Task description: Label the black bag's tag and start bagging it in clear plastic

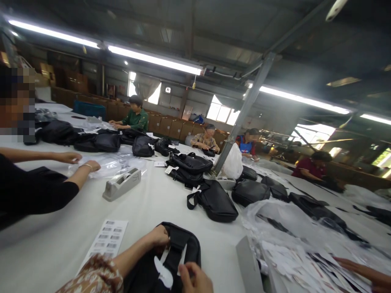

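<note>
A black bag lies on the white table right in front of me, its strap running down the middle. My left hand, coming out of a patterned sleeve, grips the bag's left upper edge. My right hand is at the bottom edge of the view, fingers curled on the bag's strap beside a white tag. Part of the bag is hidden under my arms.
A barcode label sheet lies to the left, a grey tape dispenser beyond it. More black bags, plastic sleeves and paper tags cover the right. A person in black works at left; another hand reaches in lower right.
</note>
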The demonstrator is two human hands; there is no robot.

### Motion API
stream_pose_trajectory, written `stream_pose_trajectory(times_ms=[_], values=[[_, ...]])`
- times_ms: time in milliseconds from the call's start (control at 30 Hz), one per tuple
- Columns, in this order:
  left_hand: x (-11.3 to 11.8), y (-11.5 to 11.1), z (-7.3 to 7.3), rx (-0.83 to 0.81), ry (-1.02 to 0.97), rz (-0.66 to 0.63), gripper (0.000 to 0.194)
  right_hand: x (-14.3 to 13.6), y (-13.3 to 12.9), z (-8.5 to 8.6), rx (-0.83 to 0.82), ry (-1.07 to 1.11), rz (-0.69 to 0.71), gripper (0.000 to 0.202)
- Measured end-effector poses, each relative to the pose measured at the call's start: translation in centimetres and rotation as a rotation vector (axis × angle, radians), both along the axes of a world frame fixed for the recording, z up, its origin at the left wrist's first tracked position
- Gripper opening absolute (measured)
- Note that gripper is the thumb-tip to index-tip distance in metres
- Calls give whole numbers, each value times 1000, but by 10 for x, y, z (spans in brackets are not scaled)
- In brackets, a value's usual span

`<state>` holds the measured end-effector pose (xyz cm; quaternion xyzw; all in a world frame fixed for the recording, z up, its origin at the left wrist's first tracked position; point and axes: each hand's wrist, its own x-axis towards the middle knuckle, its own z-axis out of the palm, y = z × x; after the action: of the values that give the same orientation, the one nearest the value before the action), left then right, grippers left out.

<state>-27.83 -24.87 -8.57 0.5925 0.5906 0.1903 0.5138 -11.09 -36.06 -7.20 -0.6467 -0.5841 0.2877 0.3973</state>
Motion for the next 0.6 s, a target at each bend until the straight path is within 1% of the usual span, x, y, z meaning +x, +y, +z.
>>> stream_pose_trajectory(times_ms=[67, 100, 133, 167, 200, 267, 333, 367, 433, 467, 500, 533, 600], values=[[0, -3, -2, 27, 15, 4, 35, 5, 8, 18, 102, -49, -16, 32], [0, -4, -3, 45, 20, 13, 34, 4, 13, 23, 158, -47, -2, 37], [0, -3, -4, 62, 21, 24, 33, 1, 17, 23, 196, -50, 36, 42], [0, -3, -4, 78, 15, 36, 29, -3, 21, 19, 208, -70, 85, 45], [-1, -2, -4, 94, 4, 48, 25, -7, 24, 10, 195, -100, 140, 47], [-8, 0, 0, 137, -38, 76, 16, -15, 26, -12, 130, -143, 230, 46], [-23, -3, 5, 218, -77, 128, 23, -17, 26, -33, 100, -158, 265, 43], [-33, -7, 7, 275, -82, 168, 29, -17, 26, -39, 107, -168, 269, 43], [-53, -25, 6, 385, -58, 263, 39, -14, 26, -44, 123, -199, 275, 44], [-61, -37, 1, 421, -37, 296, 44, -13, 26, -43, 126, -218, 280, 45], [-66, -52, -7, 437, -22, 308, 48, -12, 26, -40, 123, -232, 286, 45], [-69, -69, -17, 439, -12, 303, 52, -12, 26, -36, 118, -240, 290, 45], [-67, -103, -44, 420, -18, 255, 58, -10, 25, -26, 109, -237, 314, 45]])
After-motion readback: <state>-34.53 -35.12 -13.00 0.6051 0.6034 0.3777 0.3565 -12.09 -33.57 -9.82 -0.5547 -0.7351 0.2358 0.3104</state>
